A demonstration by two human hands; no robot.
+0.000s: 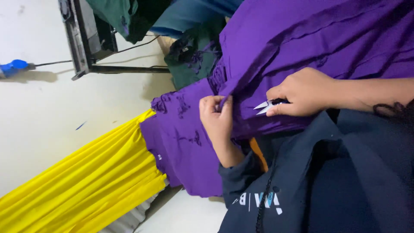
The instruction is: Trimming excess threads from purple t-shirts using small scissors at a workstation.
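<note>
My left hand [217, 118] pinches a fold of a purple garment [302, 39] with dark embroidery near its edge. Just to the right, my right hand [304, 91] grips small thread snips [265, 106], whose pale blades point left toward the pinched fold, a short gap away. The purple cloth drapes from the upper right across my lap and down to the lower middle. My dark hooded top [327, 181] fills the lower right, and its sleeve covers my left forearm.
Yellow pleated fabric [95, 177] lies at the lower left beside the purple cloth. Green and blue garments [189, 47] are piled at the top middle. A dark metal frame [86, 39] stands on the pale floor [51, 112], with a blue object [13, 67] at the far left.
</note>
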